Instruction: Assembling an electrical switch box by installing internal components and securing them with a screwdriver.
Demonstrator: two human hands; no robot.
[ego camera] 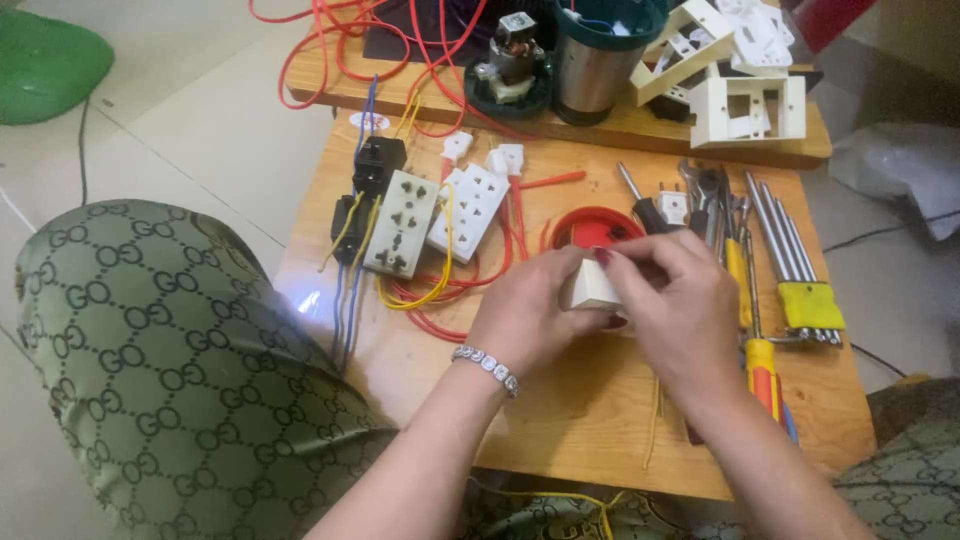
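I see both hands — left hand (pixel 525 310), right hand (pixel 675 300) — pinching a small white plastic block (pixel 590 287) over the low wooden table (pixel 560 420) on the pale tiled floor (pixel 170 120).

Pale tiled floor (pixel 180 120), low wooden table (pixel 600 400), green cushion (pixel 45 60) at upper left, soft daylight

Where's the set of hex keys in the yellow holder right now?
The hex key set lies at the right edge of the wooden table, beside the screwdrivers, just right of the right hand.
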